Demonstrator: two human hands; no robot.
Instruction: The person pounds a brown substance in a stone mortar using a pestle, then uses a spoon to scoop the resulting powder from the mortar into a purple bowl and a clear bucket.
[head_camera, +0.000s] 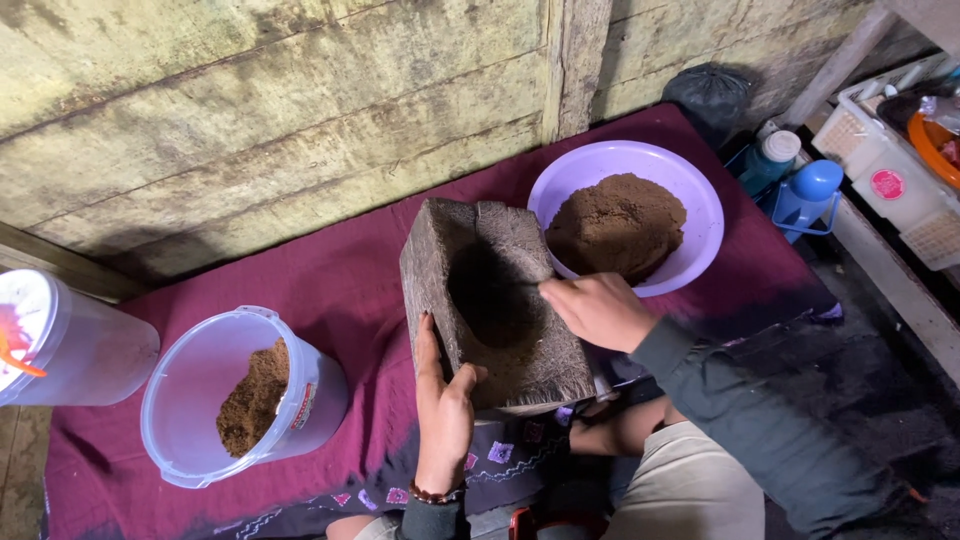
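Both hands are on the wooden mortar block (495, 300), which sits tilted on the maroon cloth (340, 280) in front of me. From where I watch, the left hand (443, 410) lies flat and open against the block's near left edge, fingers stretched up its side and thumb hooked over the rim, steadying it without closing round it. The right hand (598, 310) hovers at the block's right rim, fingers curled in toward the dark hollow; a thin tool seems pinched in them, but I cannot tell what it is.

Just behind the block, touching or nearly touching its far corner, stands a purple basin (690, 200) heaped with brown powder (615, 225). Left of the block, apart from it, a clear plastic bucket (200, 400) holds a smaller heap of the same powder.
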